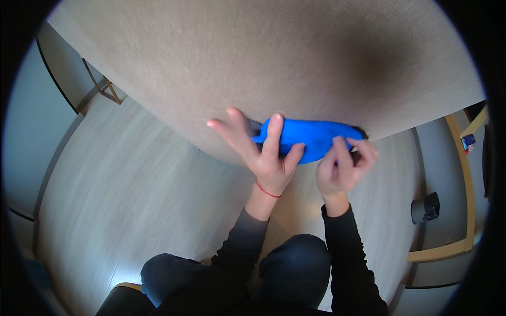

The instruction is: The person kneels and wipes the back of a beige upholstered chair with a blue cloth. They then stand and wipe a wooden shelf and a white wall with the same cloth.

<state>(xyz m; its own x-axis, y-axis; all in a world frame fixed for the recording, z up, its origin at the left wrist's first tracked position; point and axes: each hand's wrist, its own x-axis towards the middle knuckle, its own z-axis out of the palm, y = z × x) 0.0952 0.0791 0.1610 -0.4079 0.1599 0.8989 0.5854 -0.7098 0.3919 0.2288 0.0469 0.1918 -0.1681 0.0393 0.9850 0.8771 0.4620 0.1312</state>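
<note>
A bright blue, soft-looking long item with dark parts at both ends is held up at the near edge of the beige surface; its exact kind I cannot make out. My left hand, with a red cord at the wrist, grips its left part between thumb and index finger, while the other fingers spread out to the left. At the right part, my right hand has its fingers curled and pinched against the blue item near its dark end. Motion blurs the fingertips a little.
The broad beige fabric-like surface fills the far side, with a dark shadow at right. Pale wooden flooring lies below it. A bin with a black liner and a light wooden frame stand at the right.
</note>
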